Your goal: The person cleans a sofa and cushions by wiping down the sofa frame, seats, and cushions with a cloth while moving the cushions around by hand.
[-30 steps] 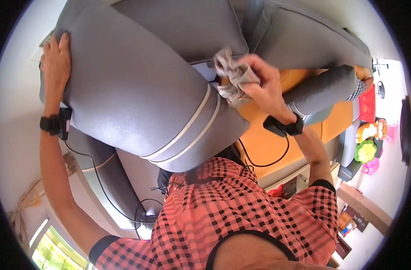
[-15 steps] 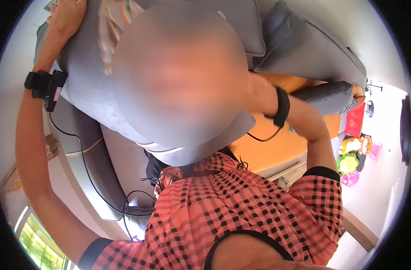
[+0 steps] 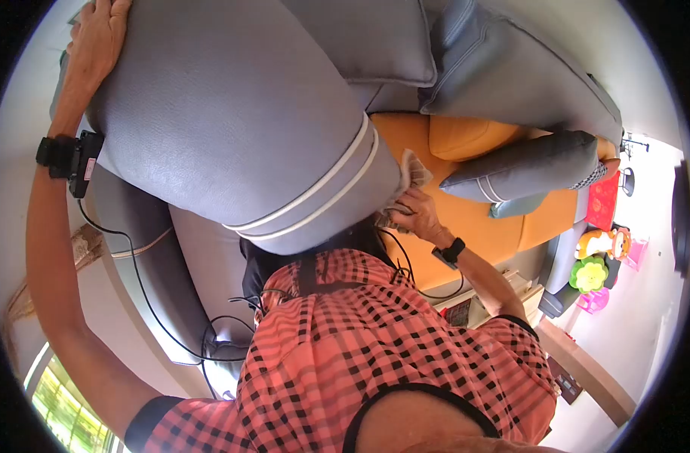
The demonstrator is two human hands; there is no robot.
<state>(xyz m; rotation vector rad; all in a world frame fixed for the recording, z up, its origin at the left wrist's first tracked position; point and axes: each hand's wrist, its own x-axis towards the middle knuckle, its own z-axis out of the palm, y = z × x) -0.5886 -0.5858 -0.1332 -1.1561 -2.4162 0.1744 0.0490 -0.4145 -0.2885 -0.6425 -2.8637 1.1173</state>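
A large grey leather-look cushion (image 3: 232, 113) with two pale piping lines stands tilted in front of me. At its far upper-left edge is my left hand (image 3: 100, 38), closed round the edge; part of the fingers is cut off or hidden. My right hand (image 3: 419, 215) is at the cushion's lower right end, with its fingers closed on a crumpled, pale striped cloth (image 3: 414, 172). The cloth touches the cushion's side there.
Beneath and to the right is an orange sofa seat (image 3: 405, 260). Grey back cushions (image 3: 519, 72) and a smaller grey pillow (image 3: 526, 167) lie beyond. Black cables (image 3: 145, 298) run from my wrists. Colourful toys (image 3: 589, 273) are at far right; a window (image 3: 66, 396) is lower left.
My right hand has come from the cushion's upper part down to its lower right end with the cloth. My left hand stays at the upper-left edge, shifted slightly.
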